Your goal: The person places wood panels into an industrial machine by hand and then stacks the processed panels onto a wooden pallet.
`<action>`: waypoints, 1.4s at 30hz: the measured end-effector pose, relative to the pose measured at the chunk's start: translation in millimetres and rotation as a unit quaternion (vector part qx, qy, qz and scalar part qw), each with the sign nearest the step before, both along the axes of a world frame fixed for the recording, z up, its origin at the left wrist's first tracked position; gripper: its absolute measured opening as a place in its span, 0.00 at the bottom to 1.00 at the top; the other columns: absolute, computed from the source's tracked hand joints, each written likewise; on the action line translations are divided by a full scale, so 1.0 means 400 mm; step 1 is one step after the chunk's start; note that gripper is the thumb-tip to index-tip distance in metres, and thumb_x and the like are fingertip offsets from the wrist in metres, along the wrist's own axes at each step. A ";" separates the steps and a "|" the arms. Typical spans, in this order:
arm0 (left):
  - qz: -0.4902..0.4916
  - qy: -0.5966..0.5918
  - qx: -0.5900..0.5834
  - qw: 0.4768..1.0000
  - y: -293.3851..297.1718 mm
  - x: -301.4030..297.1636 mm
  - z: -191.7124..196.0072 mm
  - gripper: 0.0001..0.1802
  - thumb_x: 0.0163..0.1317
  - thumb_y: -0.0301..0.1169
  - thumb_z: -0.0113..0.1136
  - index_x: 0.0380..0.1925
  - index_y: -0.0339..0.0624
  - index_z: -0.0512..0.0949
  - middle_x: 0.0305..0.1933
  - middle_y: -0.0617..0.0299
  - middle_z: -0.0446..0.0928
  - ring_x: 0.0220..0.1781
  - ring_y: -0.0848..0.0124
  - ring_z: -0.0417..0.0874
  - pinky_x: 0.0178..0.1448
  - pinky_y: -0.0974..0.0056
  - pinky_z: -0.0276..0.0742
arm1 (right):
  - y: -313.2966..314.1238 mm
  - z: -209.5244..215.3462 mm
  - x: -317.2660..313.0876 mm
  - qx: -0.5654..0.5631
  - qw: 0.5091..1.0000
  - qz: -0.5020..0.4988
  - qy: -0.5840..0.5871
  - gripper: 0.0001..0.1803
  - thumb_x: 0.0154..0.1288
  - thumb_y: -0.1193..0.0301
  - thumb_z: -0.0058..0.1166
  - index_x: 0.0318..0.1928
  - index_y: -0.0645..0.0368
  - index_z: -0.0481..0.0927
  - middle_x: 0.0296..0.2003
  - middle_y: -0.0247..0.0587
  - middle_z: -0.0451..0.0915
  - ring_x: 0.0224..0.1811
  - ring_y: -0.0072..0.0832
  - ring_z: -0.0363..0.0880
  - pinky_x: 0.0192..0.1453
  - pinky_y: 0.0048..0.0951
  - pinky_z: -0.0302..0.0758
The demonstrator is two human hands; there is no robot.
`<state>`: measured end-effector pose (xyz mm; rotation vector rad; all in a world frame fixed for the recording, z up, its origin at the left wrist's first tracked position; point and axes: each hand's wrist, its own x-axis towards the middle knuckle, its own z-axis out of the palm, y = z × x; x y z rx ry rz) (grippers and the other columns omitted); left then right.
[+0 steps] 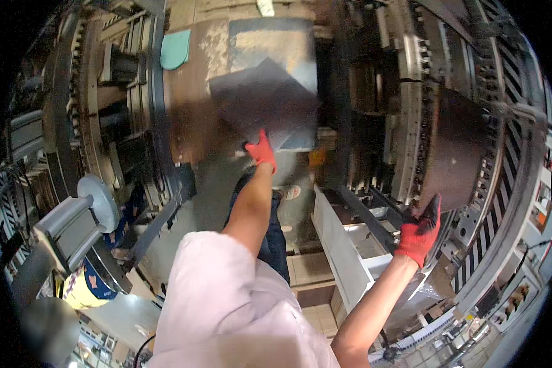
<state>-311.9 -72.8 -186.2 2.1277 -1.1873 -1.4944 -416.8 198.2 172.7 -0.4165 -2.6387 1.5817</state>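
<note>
My left hand (262, 152), in a red glove, pinches the near edge of a thin dark square sheet (267, 101). The sheet is smeared by motion and hangs turned cornerwise over a worn blue-grey panel (294, 135). My right hand (420, 235), in a red glove with a dark palm, is at the near end of a dark brown board (457, 156) lying along the machine on the right. Its fingers close on that board's near corner, though the dark palm partly hides the grip.
Machine frames with rails flank both sides. A brown board (190, 110) carries a turquoise pad (175, 50) at the far left. A long white panel box (343, 251) stands near my right arm. A grey round-ended machine part (98, 202) and a yellow-and-blue bucket (89, 285) are at left.
</note>
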 end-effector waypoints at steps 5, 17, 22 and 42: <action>-0.465 -0.074 -0.100 0.877 -0.156 0.143 0.118 0.32 0.54 0.32 0.59 0.61 0.44 0.66 0.52 0.47 0.74 0.54 0.56 0.73 0.57 0.55 0.69 | -0.017 0.043 -0.002 -0.315 0.939 -0.138 -0.026 0.22 0.72 0.59 0.43 0.63 0.48 0.70 0.55 0.36 0.74 0.46 0.31 0.75 0.40 0.28 0.75; -0.453 0.276 -0.023 0.847 -0.046 0.204 0.809 0.23 0.61 0.39 0.60 0.55 0.47 0.69 0.57 0.57 0.72 0.58 0.65 0.73 0.59 0.57 0.71 | 0.263 0.188 0.544 -0.554 0.808 -0.198 -0.036 0.18 0.68 0.59 0.51 0.54 0.52 0.74 0.46 0.34 0.80 0.42 0.26 0.80 0.37 0.29 0.78; -0.567 0.341 -0.135 0.737 0.282 -0.072 0.851 0.19 0.63 0.33 0.58 0.52 0.39 0.73 0.52 0.59 0.75 0.50 0.66 0.77 0.58 0.62 0.71 | 0.496 0.047 0.898 -0.539 0.807 -0.205 0.128 0.23 0.68 0.61 0.53 0.59 0.57 0.71 0.56 0.40 0.74 0.57 0.32 0.73 0.60 0.37 0.71; -0.388 0.446 -0.025 0.806 0.486 -0.425 0.815 0.18 0.58 0.30 0.64 0.44 0.28 0.77 0.44 0.58 0.79 0.41 0.68 0.80 0.46 0.62 0.78 | 0.662 0.011 1.345 0.018 0.909 -0.416 0.026 0.40 0.47 0.75 0.63 0.65 0.58 0.67 0.62 0.45 0.68 0.67 0.39 0.61 0.69 0.40 0.59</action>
